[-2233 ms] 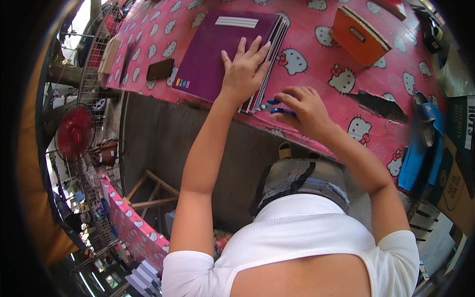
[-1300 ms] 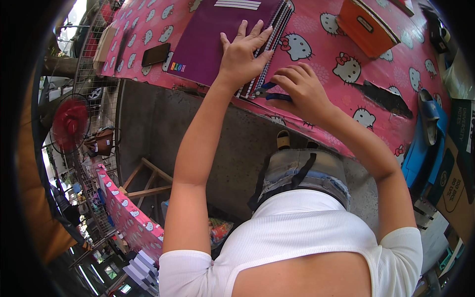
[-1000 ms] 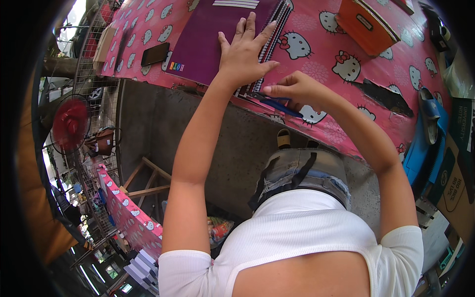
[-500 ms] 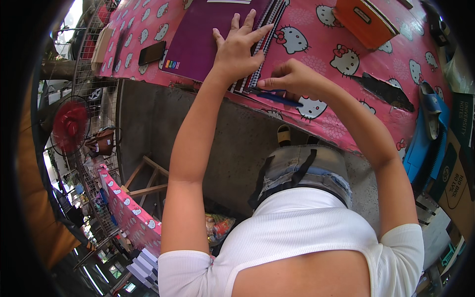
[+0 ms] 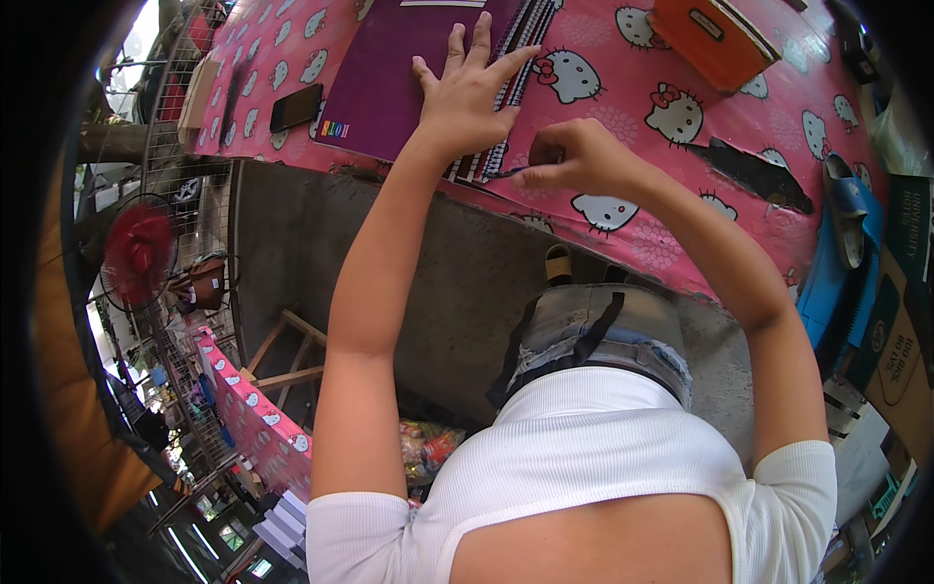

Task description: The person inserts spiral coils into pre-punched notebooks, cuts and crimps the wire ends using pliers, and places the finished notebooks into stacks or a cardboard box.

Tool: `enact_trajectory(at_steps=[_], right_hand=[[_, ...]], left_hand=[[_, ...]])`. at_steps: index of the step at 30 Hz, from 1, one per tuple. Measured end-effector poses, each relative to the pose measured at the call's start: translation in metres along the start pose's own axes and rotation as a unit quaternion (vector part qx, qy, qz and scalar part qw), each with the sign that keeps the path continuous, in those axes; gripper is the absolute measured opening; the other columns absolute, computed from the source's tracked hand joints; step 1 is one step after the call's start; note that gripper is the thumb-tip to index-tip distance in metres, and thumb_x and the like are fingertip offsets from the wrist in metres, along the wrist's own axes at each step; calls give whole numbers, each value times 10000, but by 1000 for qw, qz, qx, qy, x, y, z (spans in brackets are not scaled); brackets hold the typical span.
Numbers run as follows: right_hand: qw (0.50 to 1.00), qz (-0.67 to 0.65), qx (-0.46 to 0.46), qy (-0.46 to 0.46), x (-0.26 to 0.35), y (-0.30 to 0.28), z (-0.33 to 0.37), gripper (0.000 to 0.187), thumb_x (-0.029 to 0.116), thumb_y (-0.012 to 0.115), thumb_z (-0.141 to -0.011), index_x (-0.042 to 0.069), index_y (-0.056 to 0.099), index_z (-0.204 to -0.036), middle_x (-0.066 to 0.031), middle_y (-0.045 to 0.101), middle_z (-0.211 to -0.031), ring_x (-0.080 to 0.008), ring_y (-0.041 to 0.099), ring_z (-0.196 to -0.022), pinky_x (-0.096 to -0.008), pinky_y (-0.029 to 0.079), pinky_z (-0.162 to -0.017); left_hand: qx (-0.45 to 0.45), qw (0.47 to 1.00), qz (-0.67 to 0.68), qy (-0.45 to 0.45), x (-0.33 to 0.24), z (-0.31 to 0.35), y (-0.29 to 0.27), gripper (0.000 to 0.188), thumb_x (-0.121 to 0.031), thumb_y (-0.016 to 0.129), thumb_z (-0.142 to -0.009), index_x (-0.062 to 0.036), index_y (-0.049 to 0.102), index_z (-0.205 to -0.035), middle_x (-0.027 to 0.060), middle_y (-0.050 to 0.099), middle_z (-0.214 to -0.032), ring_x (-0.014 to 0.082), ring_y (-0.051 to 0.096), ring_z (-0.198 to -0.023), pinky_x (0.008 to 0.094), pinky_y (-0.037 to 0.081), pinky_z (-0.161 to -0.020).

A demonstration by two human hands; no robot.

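Note:
A purple-covered spiral notebook (image 5: 375, 83) lies at the table's near side, its wire coil along the right edge, with more coils stacked beneath. My left hand (image 5: 467, 97) is spread on the cover, thumb by the coil. Pinched in my right hand (image 5: 584, 161) is a pair of small pliers (image 5: 506, 173), its dark tip at the near end of the coil. The fingers hide most of the pliers, including the blue handles.
A black phone (image 5: 297, 107) rests left of the notebook. An orange box-like case (image 5: 710, 44) stands at the far right of the pink table cover (image 5: 642, 175), which is torn. A blue slipper (image 5: 844, 209) and a cardboard box (image 5: 890, 336) are at the right.
My right hand has turned, and the blue pliers handles have gone from sight behind it. The tip stays by the coil's near end. My left hand has barely shifted.

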State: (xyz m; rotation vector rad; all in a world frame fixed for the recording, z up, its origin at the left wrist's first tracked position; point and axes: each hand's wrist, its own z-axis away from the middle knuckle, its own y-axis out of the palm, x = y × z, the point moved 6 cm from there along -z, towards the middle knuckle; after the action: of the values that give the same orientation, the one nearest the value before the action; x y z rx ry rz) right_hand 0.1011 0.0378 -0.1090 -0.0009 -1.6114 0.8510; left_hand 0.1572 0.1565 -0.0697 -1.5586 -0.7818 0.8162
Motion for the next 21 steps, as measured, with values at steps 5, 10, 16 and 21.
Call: enact_trajectory(at_steps=[5, 10, 16, 21], right_hand=[[982, -75, 76, 154, -11, 7, 6, 584, 553, 729, -727, 0, 686, -910, -152, 646, -735, -258, 639, -659, -374, 515, -630], [928, 217, -188, -239, 24, -5, 26, 470, 432, 741, -710, 23, 637, -918, -130, 609, -798, -308, 616, -777, -406, 500, -750], [991, 72, -69, -88, 4, -2, 6, 444, 427, 736, -720, 24, 643, -878, -129, 606, -799, -322, 614, -758, -439, 506, -722], [958, -144, 101, 228, -20, 11, 8, 523, 510, 747, -730, 9, 664, -854, -134, 614, -673, -198, 608, -585, -340, 466, -503]], left_hand=[[8, 1000, -6, -4, -8, 0, -5, 848, -300, 749, -681, -465, 326, -1396, 108, 64, -1572, 385, 89, -1429, 756, 124, -997], [29, 999, -34, -10, -6, 0, -4, 901, -279, 763, -636, -491, 316, -1389, 89, 61, -1574, 387, 92, -1429, 754, 139, -1000], [154, 986, 23, -63, -28, -8, -28, 799, -193, 732, -668, -296, 406, -1390, 143, -3, -1568, 415, 20, -1426, 703, 68, -1055], [133, 989, 17, -65, -22, -6, -25, 802, -181, 722, -625, -288, 440, -1367, 156, 13, -1565, 428, 34, -1422, 707, 74, -1050]])
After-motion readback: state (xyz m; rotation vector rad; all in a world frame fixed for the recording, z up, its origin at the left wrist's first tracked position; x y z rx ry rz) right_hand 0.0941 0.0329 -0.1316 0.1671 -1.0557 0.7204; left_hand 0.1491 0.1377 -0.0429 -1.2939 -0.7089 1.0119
